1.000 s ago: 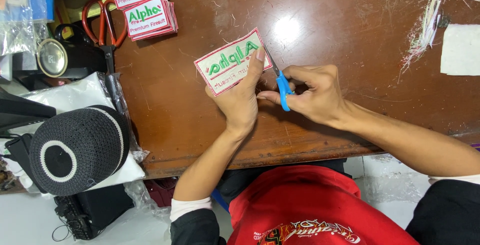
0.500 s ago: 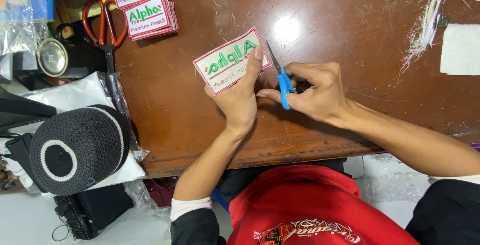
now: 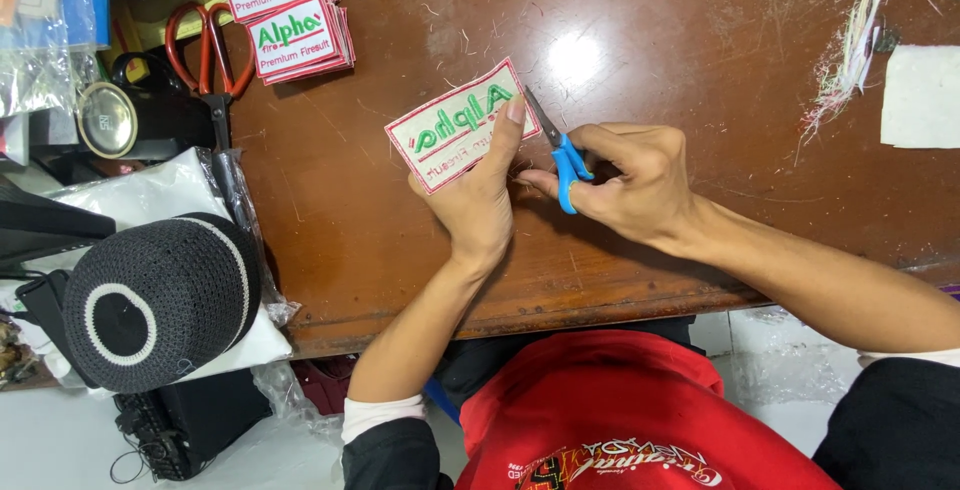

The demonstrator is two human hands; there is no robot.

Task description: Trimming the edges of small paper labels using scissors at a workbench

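1. Our left hand (image 3: 478,205) holds an embroidered patch (image 3: 458,128), white with green lettering and a red border, above the brown wooden counter (image 3: 700,70). The grip is clamped on the patch's lower right part, the fingertips reaching up to its right edge.
2. Our right hand (image 3: 640,185) holds small blue-handled scissors (image 3: 560,155); the fingers are closed around the handles. The blades point up and to the left, their tip at the patch's right edge, just beside the left fingertips. We cannot tell whether the blades are apart or together.
3. The patch sits tilted near the middle of the counter, its right end raised toward the far side.
4. A stack of similar patches (image 3: 290,15) lies at the far left of the counter, well apart from the hands.
5. Large orange-handled scissors (image 3: 208,55) lie just left of that stack.
6. A dark knitted cap (image 3: 155,300) with a white ring rests on a plastic-wrapped bundle at the near left, off the counter.
7. Loose thread trimmings (image 3: 850,50) and a white cloth piece (image 3: 920,95) lie at the far right.
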